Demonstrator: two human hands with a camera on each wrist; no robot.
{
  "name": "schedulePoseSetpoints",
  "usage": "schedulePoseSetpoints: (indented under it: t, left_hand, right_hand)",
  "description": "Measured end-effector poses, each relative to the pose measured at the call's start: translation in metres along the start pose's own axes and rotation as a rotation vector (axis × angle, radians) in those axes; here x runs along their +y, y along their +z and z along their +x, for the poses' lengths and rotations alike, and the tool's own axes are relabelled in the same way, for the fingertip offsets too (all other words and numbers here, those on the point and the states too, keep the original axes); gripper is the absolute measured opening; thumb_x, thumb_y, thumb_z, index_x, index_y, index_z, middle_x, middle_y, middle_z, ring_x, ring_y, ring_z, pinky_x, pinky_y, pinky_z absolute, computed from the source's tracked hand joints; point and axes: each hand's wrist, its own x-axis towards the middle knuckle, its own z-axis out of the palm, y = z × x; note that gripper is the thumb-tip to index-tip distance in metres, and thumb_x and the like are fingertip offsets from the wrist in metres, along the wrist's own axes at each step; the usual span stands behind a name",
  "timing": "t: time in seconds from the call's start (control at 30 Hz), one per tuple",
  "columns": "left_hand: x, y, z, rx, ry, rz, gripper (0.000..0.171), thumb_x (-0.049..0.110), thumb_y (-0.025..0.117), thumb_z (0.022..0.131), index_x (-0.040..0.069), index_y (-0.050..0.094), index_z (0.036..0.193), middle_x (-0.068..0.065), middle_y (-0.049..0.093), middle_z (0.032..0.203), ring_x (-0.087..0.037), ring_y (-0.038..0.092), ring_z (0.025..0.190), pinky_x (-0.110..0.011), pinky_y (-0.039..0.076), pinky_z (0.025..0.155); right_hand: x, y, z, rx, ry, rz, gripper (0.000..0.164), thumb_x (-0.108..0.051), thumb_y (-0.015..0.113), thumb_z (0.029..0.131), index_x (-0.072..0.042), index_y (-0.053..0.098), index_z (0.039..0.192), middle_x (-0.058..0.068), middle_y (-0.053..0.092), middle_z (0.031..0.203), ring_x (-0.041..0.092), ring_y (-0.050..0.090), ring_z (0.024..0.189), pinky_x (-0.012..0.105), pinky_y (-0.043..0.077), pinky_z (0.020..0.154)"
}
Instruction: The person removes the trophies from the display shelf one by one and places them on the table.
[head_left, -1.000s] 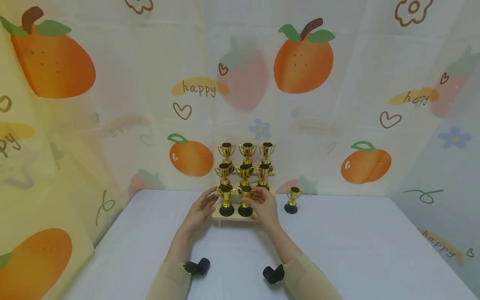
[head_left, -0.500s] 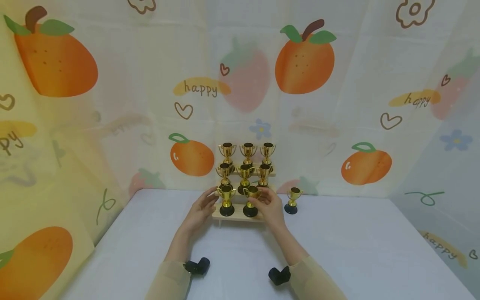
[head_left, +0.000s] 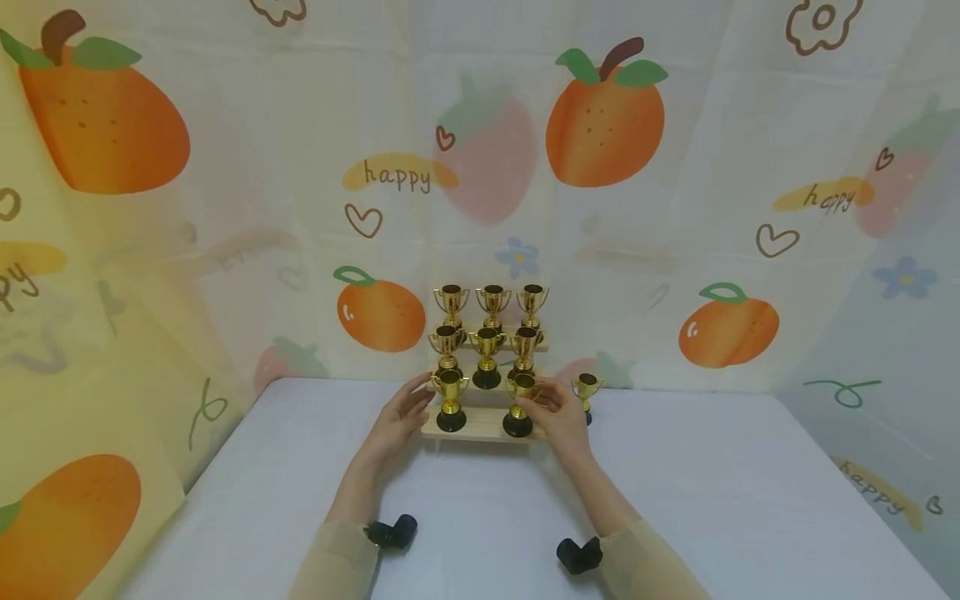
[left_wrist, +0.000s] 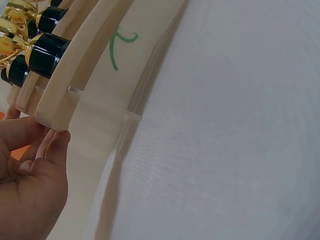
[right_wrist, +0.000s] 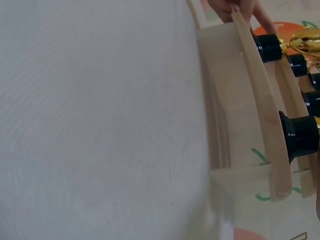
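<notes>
My right hand (head_left: pixel 562 421) pinches a small gold trophy cup (head_left: pixel 519 407) with a black base, upright at the right part of the front step of a wooden display stand (head_left: pixel 483 425). In the right wrist view, the base of this trophy (right_wrist: pixel 301 136) meets the step's wood. My left hand (head_left: pixel 399 418) holds the left end of the stand; the left wrist view shows its fingertips (left_wrist: pixel 59 140) against the end of the front step. Another gold trophy (head_left: pixel 450 400) stands at the front step's left. The middle step carries three trophies (head_left: pixel 487 354), the back step three more (head_left: pixel 492 304).
One loose trophy (head_left: pixel 587 390) stands on the white-covered table (head_left: pixel 712 483), just right of the stand and partly hidden by my right hand. A fruit-printed cloth (head_left: pixel 615 250) rises right behind the stand. Clear supports (right_wrist: pixel 240 180) hold up the steps.
The trophy in my right hand has slid right along the front step, away from the left trophy, widening the gap. My left hand has stayed at the stand's end.
</notes>
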Motion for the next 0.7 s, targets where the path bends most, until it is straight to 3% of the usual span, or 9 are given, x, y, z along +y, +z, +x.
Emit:
schedulePoseSetpoints:
  t: [0.27, 0.5, 0.7]
  left_hand:
    - [-0.001, -0.001, 0.000, -0.013, 0.009, -0.001, 0.063, -0.001, 0.049, 0.099, 0.023, 0.030, 0.155, -0.020, 0.028, 0.162, -0.038, 0.028, 0.151, -0.053, 0.030, 0.119]
    - [0.001, -0.001, -0.001, -0.014, 0.008, -0.002, 0.063, 0.000, 0.050, 0.099, 0.022, 0.029, 0.155, -0.021, 0.028, 0.162, -0.037, 0.028, 0.151, -0.053, 0.031, 0.119]
    - [0.001, -0.001, 0.000, -0.019, 0.007, -0.005, 0.063, 0.000, 0.050, 0.099, 0.021, 0.029, 0.155, -0.022, 0.028, 0.161, -0.037, 0.028, 0.151, -0.054, 0.030, 0.119]
  right_hand:
    - [0.000, -0.015, -0.001, 0.022, -0.031, -0.015, 0.041, -0.008, 0.076, 0.084, 0.000, 0.061, 0.121, 0.017, 0.071, 0.111, -0.002, 0.065, 0.088, 0.013, 0.055, 0.080]
    - [0.002, -0.034, 0.001, 0.048, -0.015, -0.014, 0.041, -0.010, 0.077, 0.084, -0.002, 0.060, 0.120, -0.008, 0.070, 0.097, -0.004, 0.065, 0.087, 0.013, 0.055, 0.077]
    - [0.002, -0.056, 0.002, 0.072, -0.024, -0.026, 0.042, -0.011, 0.076, 0.085, -0.003, 0.060, 0.123, -0.018, 0.066, 0.092, -0.004, 0.065, 0.087, 0.012, 0.054, 0.078]
